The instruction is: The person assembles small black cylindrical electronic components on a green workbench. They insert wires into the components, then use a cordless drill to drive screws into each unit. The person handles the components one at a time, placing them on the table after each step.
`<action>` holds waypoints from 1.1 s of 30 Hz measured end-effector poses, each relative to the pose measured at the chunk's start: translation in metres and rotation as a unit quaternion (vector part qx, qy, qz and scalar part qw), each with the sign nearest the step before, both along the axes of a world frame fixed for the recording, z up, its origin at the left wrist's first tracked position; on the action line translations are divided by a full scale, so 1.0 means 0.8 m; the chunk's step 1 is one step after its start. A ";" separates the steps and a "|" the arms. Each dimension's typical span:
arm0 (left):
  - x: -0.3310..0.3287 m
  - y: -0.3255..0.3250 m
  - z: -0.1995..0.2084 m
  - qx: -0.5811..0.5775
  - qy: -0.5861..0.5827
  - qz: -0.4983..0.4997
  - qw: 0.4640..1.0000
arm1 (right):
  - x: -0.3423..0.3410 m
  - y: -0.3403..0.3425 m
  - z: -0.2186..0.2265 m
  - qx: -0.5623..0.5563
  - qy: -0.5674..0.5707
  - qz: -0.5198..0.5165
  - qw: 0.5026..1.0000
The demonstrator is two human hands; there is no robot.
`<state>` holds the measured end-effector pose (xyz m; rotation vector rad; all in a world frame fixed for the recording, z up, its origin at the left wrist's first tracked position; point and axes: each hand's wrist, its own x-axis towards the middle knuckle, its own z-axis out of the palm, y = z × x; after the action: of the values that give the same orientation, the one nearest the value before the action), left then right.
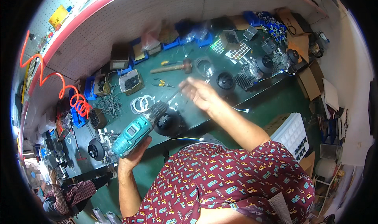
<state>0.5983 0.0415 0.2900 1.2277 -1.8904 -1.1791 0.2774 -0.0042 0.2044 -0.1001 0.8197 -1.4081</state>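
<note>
My left hand is closed around the grip of a teal cordless drill. Its black chuck and long thin bit point up and to the right. By the bit's far end is my right hand, its fingers blurred; whether they touch the bit or pinch something small I cannot tell. Below the chuck, a motor unit with a round black fan sits at the bench edge, partly hidden by the drill. Another black fan unit stands to the right of my right hand. White ring gaskets lie behind the drill.
On the green bench lie a hammer and yellow-handled pliers. Several motor assemblies stand at right. Parts boxes line the back. A red coiled hose hangs at left. Another person is at far left.
</note>
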 end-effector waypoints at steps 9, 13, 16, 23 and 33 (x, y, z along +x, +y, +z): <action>-0.059 -0.069 0.023 0.115 -0.006 -0.065 0.991 | 0.027 0.021 -0.062 -0.009 0.011 -0.092 0.996; -0.092 -0.097 0.025 0.113 -0.049 -0.104 0.987 | 0.021 0.026 -0.079 -0.014 0.079 -0.101 0.992; -0.108 -0.111 0.016 0.119 -0.016 -0.124 0.985 | 0.017 0.029 -0.088 -0.012 0.078 -0.099 0.992; -0.128 -0.126 0.008 0.085 -0.060 -0.166 0.981 | 0.010 0.032 -0.098 0.016 0.084 -0.083 0.993; -0.156 -0.145 0.053 0.023 -0.199 -0.196 0.960 | -0.004 0.087 -0.080 0.082 0.191 -0.020 0.978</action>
<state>0.4735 -0.0744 0.3321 1.2182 -2.5067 -1.2454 0.2739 0.0656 0.1403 -0.2321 1.2587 -1.3712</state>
